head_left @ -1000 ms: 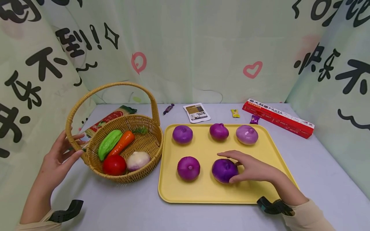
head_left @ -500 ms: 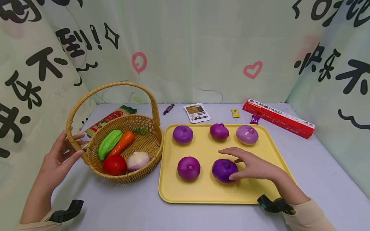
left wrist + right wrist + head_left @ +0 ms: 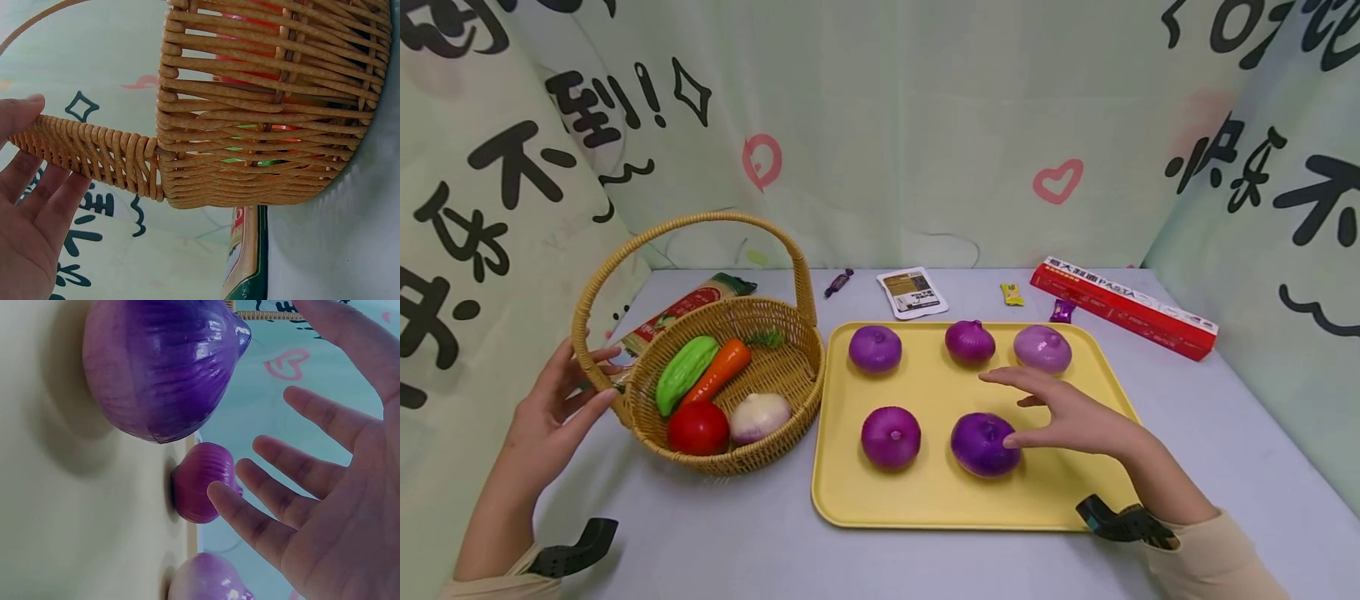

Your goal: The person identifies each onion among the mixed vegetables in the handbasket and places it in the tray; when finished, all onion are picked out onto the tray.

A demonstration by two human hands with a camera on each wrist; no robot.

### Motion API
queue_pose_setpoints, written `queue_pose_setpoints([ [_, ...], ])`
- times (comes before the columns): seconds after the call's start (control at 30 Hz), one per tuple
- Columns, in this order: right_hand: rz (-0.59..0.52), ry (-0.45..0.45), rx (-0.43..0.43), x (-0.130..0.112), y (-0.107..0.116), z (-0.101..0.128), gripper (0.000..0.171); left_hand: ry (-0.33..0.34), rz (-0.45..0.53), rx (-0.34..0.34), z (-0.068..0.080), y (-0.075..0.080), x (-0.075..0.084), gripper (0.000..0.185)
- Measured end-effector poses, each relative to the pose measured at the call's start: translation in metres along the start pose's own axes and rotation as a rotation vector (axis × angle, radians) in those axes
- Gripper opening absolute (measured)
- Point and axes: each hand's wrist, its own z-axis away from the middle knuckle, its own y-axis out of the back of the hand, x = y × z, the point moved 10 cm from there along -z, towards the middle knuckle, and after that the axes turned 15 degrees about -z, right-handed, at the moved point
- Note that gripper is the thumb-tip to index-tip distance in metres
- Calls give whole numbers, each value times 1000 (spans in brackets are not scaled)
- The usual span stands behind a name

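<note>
My left hand (image 3: 561, 408) grips the handle (image 3: 106, 153) of a wicker basket (image 3: 718, 468) near its lower left end, thumb on one side and fingers on the other. Inside the basket lie a green ridged vegetable (image 3: 687, 377), a carrot (image 3: 721, 371), a tomato (image 3: 697, 429) and a white-and-purple bulb (image 3: 760, 418). Over the yellow tray (image 3: 917, 504) hovers my right hand (image 3: 1071, 412), fingers spread and holding nothing. Nearest to it is a dark purple onion (image 3: 981, 446); the right wrist view shows a gap between this onion (image 3: 162, 369) and the fingers.
Other purple onions sit on the tray: one at front left (image 3: 891, 437), and a back row with a left onion (image 3: 875, 348), a middle onion (image 3: 970, 342) and a right onion (image 3: 1042, 347). Behind lie a red pasta box (image 3: 1123, 307), a white packet (image 3: 912, 293) and small candies.
My right hand has risen away from the dark purple onion and shifted slightly right, its fingers spreading wider. The onion stays on the tray. My left hand and the basket have not moved.
</note>
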Motion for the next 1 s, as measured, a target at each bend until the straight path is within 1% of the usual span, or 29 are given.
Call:
queue_pose_setpoints([
  [0.2, 12, -9, 4, -7, 1, -6, 73, 1, -13, -1, 0, 0, 0, 81],
  [0.4, 47, 9, -24, -23, 1, -20, 73, 2, -15, -1, 0, 0, 0, 81],
  [0.67, 102, 47, -106, -43, -5, -43, 69, -1, -20, -11, -1, -1, 1, 81],
  [0.8, 131, 58, -146, -59, -9, -57, 67, 4, -9, -19, -1, -2, 1, 80],
  [1.0, 182, 115, -204, -83, -17, -79, 65, 21, -19, -34, 0, -2, -1, 81],
])
